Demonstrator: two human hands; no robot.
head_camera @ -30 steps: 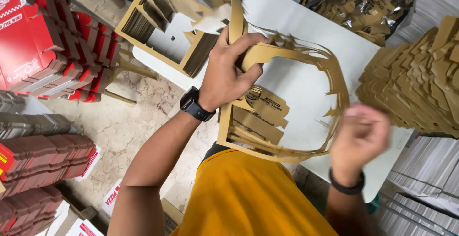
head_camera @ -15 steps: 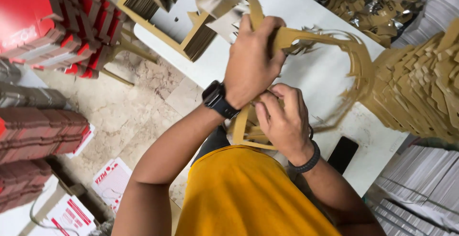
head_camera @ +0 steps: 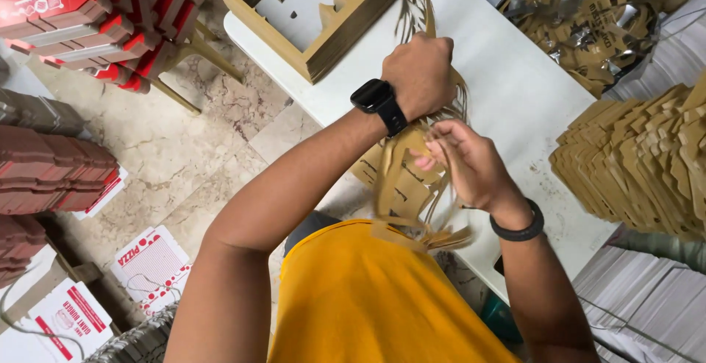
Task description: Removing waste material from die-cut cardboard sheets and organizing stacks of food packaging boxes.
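The left hand (head_camera: pixel 419 75) is clenched in a fist around the upper part of a thin brown cardboard die-cut offcut (head_camera: pixel 406 186), a limp skeleton of narrow strips and cut-out openings with ragged edges. A black square-faced wristwatch (head_camera: pixel 379 102) sits on that wrist. The right hand (head_camera: pixel 467 163) grasps the same offcut lower down, fingers curled and pinching a strip of it; a black band (head_camera: pixel 518 227) circles its wrist. The offcut hangs between the two hands, above the near edge of the smooth white rectangular table (head_camera: pixel 507 83) and just in front of the person's yellow shirt (head_camera: pixel 368 297). Its lower strips dangle loose and blurred below the right hand.

On the far end of the table lies a stack of flat brown corrugated frames (head_camera: pixel 334 28), rectangular with large windows punched through. At the right edge stands a thick pile of tan die-cut cardboard blanks (head_camera: pixel 647 157) with stepped, notched edges. Beyond it, a heap of crumpled brown cardboard scraps (head_camera: pixel 588 17) fills the upper right corner. Below the blanks lie grey-white sheet stacks (head_camera: pixel 647 297).

The floor is pale mottled stone tile (head_camera: pixel 176 135). At the left stand stacks of red flat-folded cartons (head_camera: pixel 81 10) and dull reddish-brown carton stacks (head_camera: pixel 51 172). White printed flat boxes (head_camera: pixel 151 264) lie on the floor.
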